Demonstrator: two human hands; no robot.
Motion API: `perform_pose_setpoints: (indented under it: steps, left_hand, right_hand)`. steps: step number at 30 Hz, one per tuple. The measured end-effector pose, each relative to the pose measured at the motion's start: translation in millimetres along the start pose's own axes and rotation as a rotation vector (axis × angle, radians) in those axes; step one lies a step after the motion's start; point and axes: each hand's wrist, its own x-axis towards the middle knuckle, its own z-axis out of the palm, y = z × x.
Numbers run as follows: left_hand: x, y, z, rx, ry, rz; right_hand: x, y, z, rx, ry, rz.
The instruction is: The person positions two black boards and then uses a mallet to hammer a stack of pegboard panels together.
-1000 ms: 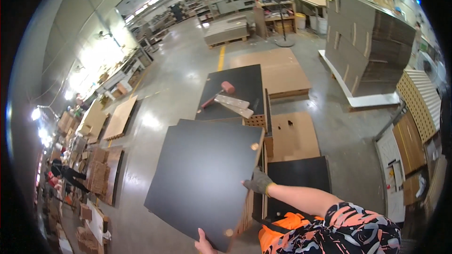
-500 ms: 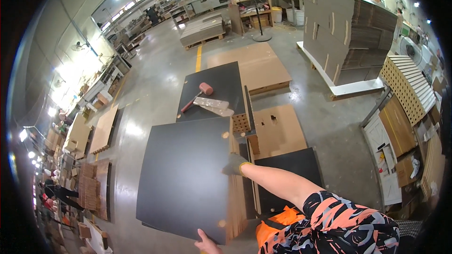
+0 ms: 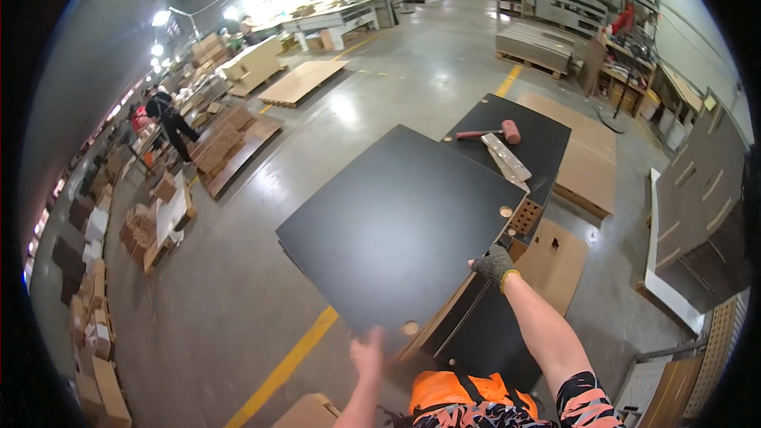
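A large dark grey panel (image 3: pixel 396 222) lies flat on top of a stack in front of me, with round light-coloured spots near two corners. On its right edge is my right hand (image 3: pixel 495 264), in a grey fingerless-looking glove with a yellow cuff; its fingers are closed over the edge. My left hand (image 3: pixel 367 357) is at the panel's near corner, smeared by motion, so its fingers cannot be made out. Beyond the panel, a red-headed mallet (image 3: pixel 510 132) and pale worn strips (image 3: pixel 507 160) rest on another black panel (image 3: pixel 547 139).
Next to my right forearm lie a black board (image 3: pixel 491 341) and a brown board (image 3: pixel 567 261) with small cut-outs. Wrapped stacked sheets (image 3: pixel 701 198) stand on a pallet at the right. Far left, a person in dark clothes (image 3: pixel 168 120) stands near stacked brown pieces (image 3: pixel 226 143).
My view has swung left, so the panels and mallet appear farther right. My left hand remains near the panel's near corner and is now blurred; my right hand stays at its right edge.
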Motion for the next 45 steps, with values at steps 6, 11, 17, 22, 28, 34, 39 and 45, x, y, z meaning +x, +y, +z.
perform_pose_setpoints:
  steps: [6, 11, 17, 22, 28, 34, 39, 45]
  left_hand:
    - [-5, -25, -9, 0.212, 0.019, -0.047]
    - [-13, -37, -4, 0.002, 0.011, 0.152]
    - [-30, 3, 2, -0.069, -0.167, 0.020]
    - [-6, -30, 0, -0.175, -0.116, 0.053]
    - [-36, -55, -4, -0.589, -0.099, -0.181]
    - [-88, -133, -18, -0.361, -0.167, -0.457]
    - [-58, -238, -18, 0.197, -0.776, -0.137]
    - [-107, -281, 208, 1.718, -1.006, -0.073]
  right_hand:
    - [-1, -4, 8, 0.005, -0.108, -0.016]
    - [2, 4, 12, 0.068, -0.116, 0.001]
    - [26, 4, 4, -0.574, -0.227, -0.374]
    - [-2, -20, 2, -0.114, -0.091, -0.055]
    - [-83, 33, 9, 0.213, 0.068, 0.016]
    - [-202, 302, 85, 0.152, -0.155, 0.606]
    - [-335, 560, 159, -0.445, -0.226, 0.495]
    - [-356, 687, 187, 0.213, -0.214, 0.989]
